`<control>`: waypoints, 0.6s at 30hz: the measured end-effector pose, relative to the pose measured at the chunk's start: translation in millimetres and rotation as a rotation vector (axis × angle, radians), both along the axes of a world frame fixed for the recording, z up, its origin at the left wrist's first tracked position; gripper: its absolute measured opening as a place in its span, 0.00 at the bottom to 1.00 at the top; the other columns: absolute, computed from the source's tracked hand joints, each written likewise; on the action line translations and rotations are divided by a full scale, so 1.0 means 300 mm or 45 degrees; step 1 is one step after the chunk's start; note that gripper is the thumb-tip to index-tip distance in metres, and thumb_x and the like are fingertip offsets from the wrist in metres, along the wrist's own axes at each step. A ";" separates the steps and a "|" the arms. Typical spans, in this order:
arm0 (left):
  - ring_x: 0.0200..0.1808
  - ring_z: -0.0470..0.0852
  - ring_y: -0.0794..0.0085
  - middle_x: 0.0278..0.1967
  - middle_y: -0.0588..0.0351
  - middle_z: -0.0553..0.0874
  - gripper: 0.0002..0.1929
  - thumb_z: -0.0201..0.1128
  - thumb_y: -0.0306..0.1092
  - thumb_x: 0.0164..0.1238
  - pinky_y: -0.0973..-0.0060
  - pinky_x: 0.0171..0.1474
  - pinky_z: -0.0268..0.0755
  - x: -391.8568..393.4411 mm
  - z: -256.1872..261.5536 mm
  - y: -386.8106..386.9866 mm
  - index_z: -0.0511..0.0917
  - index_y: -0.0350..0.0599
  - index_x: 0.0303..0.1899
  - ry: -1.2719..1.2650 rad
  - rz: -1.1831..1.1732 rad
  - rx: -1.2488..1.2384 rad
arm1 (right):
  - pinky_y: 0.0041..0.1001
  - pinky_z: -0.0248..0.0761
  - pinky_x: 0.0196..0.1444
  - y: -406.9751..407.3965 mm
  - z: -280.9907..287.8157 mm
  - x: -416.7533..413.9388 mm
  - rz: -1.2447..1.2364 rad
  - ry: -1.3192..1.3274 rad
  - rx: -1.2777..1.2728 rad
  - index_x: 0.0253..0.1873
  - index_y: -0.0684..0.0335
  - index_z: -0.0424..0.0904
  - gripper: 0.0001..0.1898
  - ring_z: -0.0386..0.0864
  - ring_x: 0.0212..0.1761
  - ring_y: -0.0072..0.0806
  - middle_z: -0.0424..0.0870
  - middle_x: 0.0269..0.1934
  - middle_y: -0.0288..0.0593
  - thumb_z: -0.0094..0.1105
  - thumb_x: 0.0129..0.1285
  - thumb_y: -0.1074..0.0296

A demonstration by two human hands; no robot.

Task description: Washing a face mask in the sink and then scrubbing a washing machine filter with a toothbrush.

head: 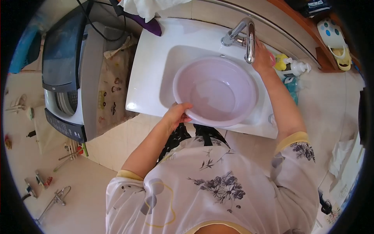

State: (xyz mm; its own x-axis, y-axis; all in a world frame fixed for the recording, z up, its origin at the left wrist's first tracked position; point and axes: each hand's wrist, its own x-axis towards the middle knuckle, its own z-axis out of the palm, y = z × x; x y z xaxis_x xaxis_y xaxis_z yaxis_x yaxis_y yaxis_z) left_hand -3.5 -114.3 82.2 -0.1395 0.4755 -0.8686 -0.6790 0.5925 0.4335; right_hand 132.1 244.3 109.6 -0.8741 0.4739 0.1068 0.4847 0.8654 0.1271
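A light purple plastic basin point(201, 63) rests over the bowl of a white ceramic sink point(146, 84), with what looks like some clear water at its bottom. My left hand point(176, 114) grips the basin's near left rim, thumb over the edge and fingers beneath. Behind and right of the chrome faucet point(250, 38), my right hand point(262, 58) reaches to the sink's back right corner. Its fingers are partly hidden by the spout, and a pink item shows beside them; whether it is held cannot be told.
Pump bottles point(296, 68) and a yellow container point(281, 62) stand right of my right hand. A metal rail point(280, 26) runs behind the faucet. A top-loading washing machine point(90, 87) stands left, lid raised. Purple cloth point(152, 27) hangs over the sink's back left corner.
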 end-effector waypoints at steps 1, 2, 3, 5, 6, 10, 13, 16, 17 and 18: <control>0.33 0.83 0.74 0.38 0.56 0.83 0.19 0.64 0.40 0.63 0.79 0.34 0.80 0.009 -0.003 -0.003 0.75 0.42 0.51 -0.003 0.010 -0.008 | 0.42 0.63 0.67 0.012 -0.005 -0.010 0.004 -0.007 0.027 0.69 0.70 0.64 0.24 0.65 0.71 0.47 0.67 0.70 0.50 0.46 0.68 0.73; 0.33 0.84 0.74 0.38 0.56 0.83 0.19 0.64 0.40 0.63 0.78 0.35 0.80 0.009 -0.004 0.001 0.75 0.41 0.52 -0.003 -0.001 -0.001 | 0.42 0.62 0.68 0.017 0.006 -0.031 0.007 -0.009 0.058 0.69 0.69 0.63 0.25 0.64 0.71 0.47 0.67 0.70 0.50 0.46 0.67 0.74; 0.33 0.84 0.73 0.39 0.55 0.84 0.19 0.64 0.40 0.63 0.78 0.36 0.81 0.009 -0.004 0.004 0.75 0.41 0.53 -0.003 -0.010 0.005 | 0.42 0.62 0.68 0.019 0.016 -0.051 0.019 -0.007 0.054 0.69 0.69 0.63 0.25 0.64 0.71 0.47 0.67 0.70 0.50 0.46 0.67 0.74; 0.31 0.84 0.73 0.38 0.53 0.84 0.20 0.63 0.39 0.63 0.79 0.33 0.81 0.021 0.018 0.004 0.75 0.37 0.52 0.008 0.038 -0.001 | 0.43 0.61 0.69 0.009 0.029 -0.093 -0.070 -0.251 0.141 0.71 0.69 0.61 0.28 0.63 0.72 0.46 0.66 0.69 0.54 0.47 0.66 0.75; 0.29 0.84 0.73 0.36 0.52 0.84 0.20 0.62 0.38 0.62 0.79 0.30 0.81 0.031 0.032 0.016 0.76 0.34 0.51 0.013 0.049 0.013 | 0.43 0.61 0.69 0.076 -0.055 -0.066 -0.078 -0.258 0.146 0.71 0.69 0.61 0.28 0.63 0.72 0.46 0.66 0.69 0.54 0.47 0.66 0.75; 0.29 0.84 0.73 0.36 0.52 0.84 0.19 0.62 0.39 0.63 0.79 0.30 0.81 0.018 -0.006 0.015 0.76 0.34 0.50 -0.097 0.013 0.004 | 0.42 0.72 0.55 0.170 -0.173 -0.045 0.034 0.623 0.030 0.60 0.56 0.76 0.17 0.81 0.47 0.50 0.82 0.48 0.60 0.51 0.72 0.59; 0.28 0.83 0.73 0.35 0.52 0.84 0.18 0.61 0.40 0.64 0.78 0.32 0.81 -0.008 -0.041 -0.028 0.76 0.35 0.49 -0.169 -0.005 0.007 | 0.42 0.69 0.62 0.102 -0.069 -0.101 -0.447 -0.250 -0.309 0.61 0.64 0.75 0.20 0.76 0.60 0.51 0.77 0.59 0.60 0.51 0.70 0.59; 0.30 0.85 0.71 0.35 0.52 0.84 0.17 0.61 0.41 0.65 0.77 0.33 0.82 -0.014 -0.027 -0.023 0.76 0.36 0.47 -0.223 -0.034 0.068 | 0.43 0.69 0.61 0.139 -0.054 -0.043 -0.311 0.019 -0.475 0.60 0.65 0.72 0.22 0.76 0.59 0.54 0.78 0.57 0.61 0.54 0.66 0.59; 0.32 0.85 0.70 0.37 0.52 0.85 0.18 0.61 0.41 0.64 0.76 0.33 0.82 -0.014 -0.021 -0.021 0.76 0.38 0.49 -0.228 -0.035 0.058 | 0.44 0.69 0.60 0.151 -0.052 -0.029 -0.235 0.159 -0.567 0.60 0.65 0.71 0.23 0.76 0.59 0.56 0.78 0.56 0.62 0.56 0.64 0.59; 0.34 0.86 0.69 0.38 0.53 0.85 0.18 0.61 0.41 0.64 0.75 0.32 0.82 -0.012 -0.019 -0.027 0.76 0.40 0.51 -0.233 -0.026 0.042 | 0.44 0.69 0.60 0.148 -0.055 -0.026 -0.217 0.154 -0.568 0.60 0.65 0.71 0.23 0.76 0.59 0.56 0.78 0.56 0.62 0.56 0.64 0.59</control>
